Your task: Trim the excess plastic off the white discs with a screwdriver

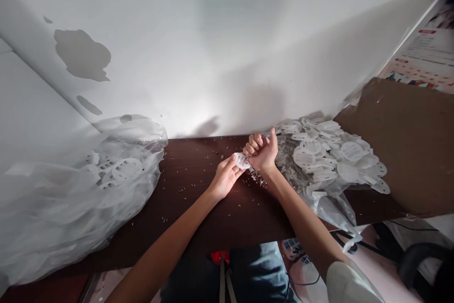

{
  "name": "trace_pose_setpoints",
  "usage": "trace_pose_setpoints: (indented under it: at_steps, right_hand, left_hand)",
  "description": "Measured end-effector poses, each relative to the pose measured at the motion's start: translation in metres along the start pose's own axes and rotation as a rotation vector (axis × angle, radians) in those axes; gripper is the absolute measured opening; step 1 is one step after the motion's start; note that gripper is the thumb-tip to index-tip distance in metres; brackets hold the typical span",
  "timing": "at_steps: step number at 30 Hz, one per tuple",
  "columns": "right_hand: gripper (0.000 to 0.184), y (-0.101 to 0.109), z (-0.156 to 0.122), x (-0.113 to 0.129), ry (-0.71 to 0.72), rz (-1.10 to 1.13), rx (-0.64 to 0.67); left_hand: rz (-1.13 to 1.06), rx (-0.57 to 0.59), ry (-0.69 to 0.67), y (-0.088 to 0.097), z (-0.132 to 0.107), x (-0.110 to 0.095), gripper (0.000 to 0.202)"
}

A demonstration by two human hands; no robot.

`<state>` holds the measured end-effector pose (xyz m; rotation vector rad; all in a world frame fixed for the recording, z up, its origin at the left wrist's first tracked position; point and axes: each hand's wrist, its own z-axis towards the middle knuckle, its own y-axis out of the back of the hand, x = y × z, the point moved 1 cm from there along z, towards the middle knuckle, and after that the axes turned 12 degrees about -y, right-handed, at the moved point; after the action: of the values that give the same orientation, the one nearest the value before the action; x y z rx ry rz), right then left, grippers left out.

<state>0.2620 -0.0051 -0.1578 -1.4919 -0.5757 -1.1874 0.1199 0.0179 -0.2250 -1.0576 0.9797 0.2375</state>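
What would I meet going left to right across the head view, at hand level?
Clear plastic bag → left hand → white slotted piece → right hand → pile of white pieces → brown cardboard.

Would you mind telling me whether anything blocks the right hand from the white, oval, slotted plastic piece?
Nothing visible does: the left hand holds the white, oval, slotted plastic piece immediately beside the right hand.

The plastic piece [242,161] looks smooth, the cardboard [400,147] matt.

Bag [81,218] left on table [202,218], pieces [352,151] heaped right, cardboard [400,147] farther right, wall [159,47] behind.
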Motion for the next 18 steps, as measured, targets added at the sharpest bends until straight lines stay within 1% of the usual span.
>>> trace_pose_setpoints:
  at_steps: [5, 9, 11, 18]
  right_hand:
    - [0.076, 0.0052, -0.0059, 0.0011, -0.041, 0.122, -0.016]
    - [0.076, 0.0046, -0.0063, 0.0043, -0.024, 0.26, 0.101]
    - [0.075, 0.0042, -0.0065, 0.0045, -0.013, 0.294, 0.156]
    - [0.075, 0.0044, -0.007, 0.0041, -0.003, 0.315, 0.19]
  left_hand:
    - [-0.042, -0.004, 0.032, 0.0015, 0.0003, 0.0027, 0.048]
    - [-0.067, -0.008, 0.058, 0.0006, -0.0001, 0.0032, 0.05]
    - [-0.075, -0.009, 0.073, -0.0006, -0.0001, 0.0031, 0.052]
    - [-0.094, -0.026, 0.06, -0.0035, 0.0004, 0.0015, 0.053]
